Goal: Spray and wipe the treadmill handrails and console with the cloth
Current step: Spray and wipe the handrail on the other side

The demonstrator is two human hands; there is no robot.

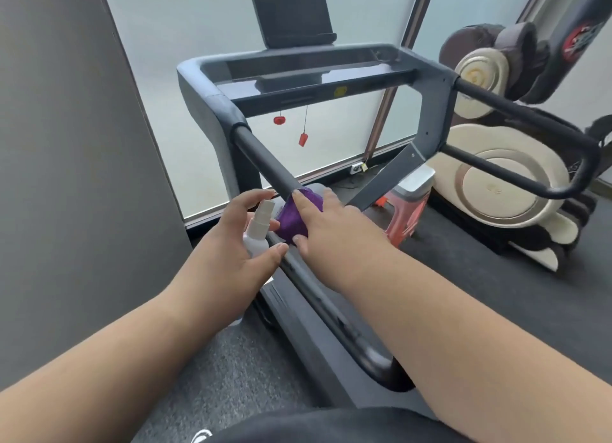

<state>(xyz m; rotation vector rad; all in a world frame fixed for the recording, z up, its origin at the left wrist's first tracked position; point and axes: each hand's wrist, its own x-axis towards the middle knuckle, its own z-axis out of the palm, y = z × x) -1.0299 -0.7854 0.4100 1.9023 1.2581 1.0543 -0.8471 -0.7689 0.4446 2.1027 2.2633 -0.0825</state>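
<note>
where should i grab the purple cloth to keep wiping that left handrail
Probably from above, as the right hand does: the cloth drapes over the round handrail, so wrap the fingers over its top and sides. The left hand holds the spray bottle.

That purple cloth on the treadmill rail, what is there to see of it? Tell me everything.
The purple cloth is bunched into a small wad with a rough, woven-looking surface. It is wrapped over the dark left handrail, partway along its length. The right hand lies on top of it, fingers spread and curled round it, pressing it to the rail. Most of it is hidden under that hand. Just beside it, the left hand holds a white spray bottle close to the cloth's edge.
</note>
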